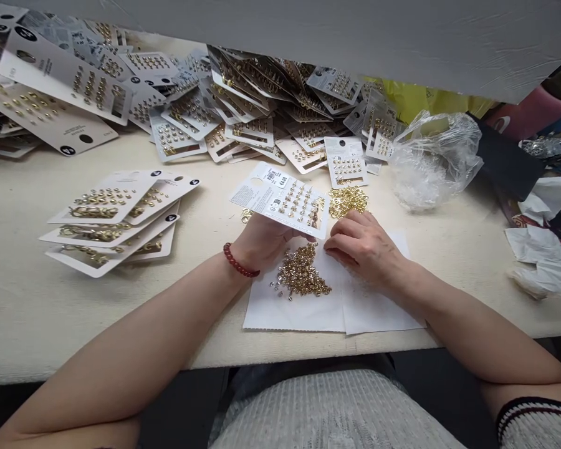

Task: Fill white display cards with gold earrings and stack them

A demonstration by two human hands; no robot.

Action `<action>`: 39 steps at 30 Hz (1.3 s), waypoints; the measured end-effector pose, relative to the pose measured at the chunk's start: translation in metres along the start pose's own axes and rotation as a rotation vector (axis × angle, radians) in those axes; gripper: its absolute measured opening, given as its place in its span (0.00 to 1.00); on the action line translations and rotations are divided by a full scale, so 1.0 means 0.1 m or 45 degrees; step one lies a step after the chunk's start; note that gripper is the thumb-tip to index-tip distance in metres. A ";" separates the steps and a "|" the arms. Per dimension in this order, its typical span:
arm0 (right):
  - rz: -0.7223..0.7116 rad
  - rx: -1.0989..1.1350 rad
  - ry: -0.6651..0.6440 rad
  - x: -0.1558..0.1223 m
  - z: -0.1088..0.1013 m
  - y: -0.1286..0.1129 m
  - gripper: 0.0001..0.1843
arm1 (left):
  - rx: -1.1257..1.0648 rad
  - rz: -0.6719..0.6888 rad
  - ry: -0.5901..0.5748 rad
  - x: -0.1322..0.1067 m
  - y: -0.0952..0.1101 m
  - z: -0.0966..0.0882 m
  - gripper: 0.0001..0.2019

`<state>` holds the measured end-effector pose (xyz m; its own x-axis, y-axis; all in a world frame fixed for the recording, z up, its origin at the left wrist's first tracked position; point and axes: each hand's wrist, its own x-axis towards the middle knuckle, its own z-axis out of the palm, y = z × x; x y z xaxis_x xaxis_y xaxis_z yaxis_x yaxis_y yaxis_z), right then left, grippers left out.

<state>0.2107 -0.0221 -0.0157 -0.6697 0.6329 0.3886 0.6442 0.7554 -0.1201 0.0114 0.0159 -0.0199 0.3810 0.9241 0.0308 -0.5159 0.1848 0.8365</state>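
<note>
My left hand (260, 240), with a red bead bracelet at the wrist, is closed on a white earring card (280, 198) and holds it tilted above the table. My right hand (362, 244) rests beside the card's lower right corner, its fingers curled and pinched together; what they hold is hidden. Below both hands a pile of small gold earring pieces (303, 274) lies on a white paper sheet (308, 308). A second heap of gold hoops (348, 199) lies just beyond my right hand.
A fanned stack of filled cards (115, 218) lies at left. Many more cards (243, 106) are heaped along the back. A crumpled clear plastic bag (432, 156) sits at right, with white wrappings (542, 249) past it. A grey board (355, 37) overhangs the table (28, 312).
</note>
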 end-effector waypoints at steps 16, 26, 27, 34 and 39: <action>0.005 0.099 0.040 -0.02 -0.05 0.03 0.10 | 0.019 0.032 0.020 -0.01 0.03 0.00 0.15; 0.000 0.078 -0.018 -0.03 0.01 0.04 0.10 | 0.004 -0.013 0.036 0.00 0.03 0.01 0.19; 0.014 0.087 -0.021 -0.03 0.02 0.03 0.10 | 0.003 -0.025 0.042 0.00 0.02 0.02 0.19; 0.108 0.200 0.000 -0.02 0.04 0.03 0.10 | -0.040 -0.070 0.071 -0.02 0.05 0.04 0.18; 0.103 0.205 0.013 -0.01 0.08 0.03 0.09 | -0.007 -0.062 0.064 -0.03 0.06 0.05 0.20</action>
<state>0.2105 -0.0191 -0.0233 -0.6137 0.6915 0.3810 0.6278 0.7201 -0.2956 0.0110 0.0126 -0.0118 0.3672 0.9294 -0.0376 -0.5019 0.2320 0.8332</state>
